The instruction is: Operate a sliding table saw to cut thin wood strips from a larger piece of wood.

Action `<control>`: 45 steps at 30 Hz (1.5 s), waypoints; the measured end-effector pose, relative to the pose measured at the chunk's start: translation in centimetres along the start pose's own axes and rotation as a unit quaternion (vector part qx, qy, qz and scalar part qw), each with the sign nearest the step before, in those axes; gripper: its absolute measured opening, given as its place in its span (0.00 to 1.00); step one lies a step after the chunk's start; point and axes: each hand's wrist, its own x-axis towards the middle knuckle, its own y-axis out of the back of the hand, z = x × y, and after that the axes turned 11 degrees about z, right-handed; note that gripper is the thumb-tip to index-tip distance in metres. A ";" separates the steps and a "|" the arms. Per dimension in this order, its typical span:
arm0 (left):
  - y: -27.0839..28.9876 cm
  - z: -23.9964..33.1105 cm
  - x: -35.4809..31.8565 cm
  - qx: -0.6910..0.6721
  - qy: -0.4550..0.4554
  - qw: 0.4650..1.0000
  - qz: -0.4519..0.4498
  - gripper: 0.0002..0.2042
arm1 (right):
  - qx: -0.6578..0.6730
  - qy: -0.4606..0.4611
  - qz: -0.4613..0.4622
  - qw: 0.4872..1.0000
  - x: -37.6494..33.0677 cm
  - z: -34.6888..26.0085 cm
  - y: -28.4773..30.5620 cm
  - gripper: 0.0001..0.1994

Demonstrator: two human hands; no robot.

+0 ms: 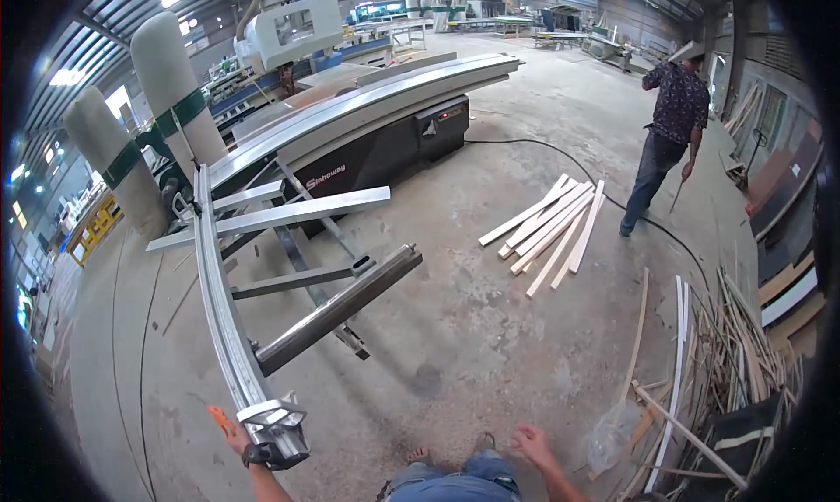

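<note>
My left hand (pixel 229 429) hangs low at the bottom left with fingers apart, just beside the near end of the long metal rail (pixel 219 310) of a sliding table saw (pixel 367 126). It holds nothing, and a watch sits on the wrist. My right hand (pixel 532 443) is at the bottom centre right, fingers spread and empty, above the concrete floor. My knees in blue jeans (pixel 451 484) show between the two hands.
A loose pile of pale wooden strips (pixel 551 226) lies on the floor ahead. Scrap strips and boards (pixel 726 362) are heaped at the right. Another person (pixel 669 135) walks away at the far right. A black cable (pixel 560 156) runs across the floor. Two dust bags (pixel 166 91) stand at left.
</note>
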 end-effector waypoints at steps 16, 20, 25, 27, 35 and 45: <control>-8.5 4.6 0.2 -0.127 0.026 0.990 -0.062 0.18 | -0.115 0.047 -0.072 0.990 16.4 -9.6 -1.7 0.16; -11.3 6.8 -0.1 -0.176 0.041 0.980 -0.085 0.18 | -0.173 0.116 -0.140 0.968 19.1 -7.3 -4.1 0.17; -11.1 6.8 0.3 -0.219 0.051 0.969 -0.101 0.19 | -0.204 0.082 -0.139 0.966 18.0 -10.1 -5.5 0.18; -11.0 6.9 -0.7 -0.236 0.061 0.964 -0.109 0.19 | -0.202 0.081 -0.138 0.966 19.0 -9.4 -5.1 0.18; -8.6 6.6 -4.9 -0.297 0.081 0.942 -0.130 0.21 | -0.201 0.124 -0.153 0.960 21.6 -10.6 -4.5 0.20; -11.0 12.7 -15.7 -0.389 0.088 0.894 -0.205 0.25 | -0.177 0.120 -0.154 0.965 23.1 -9.0 1.8 0.20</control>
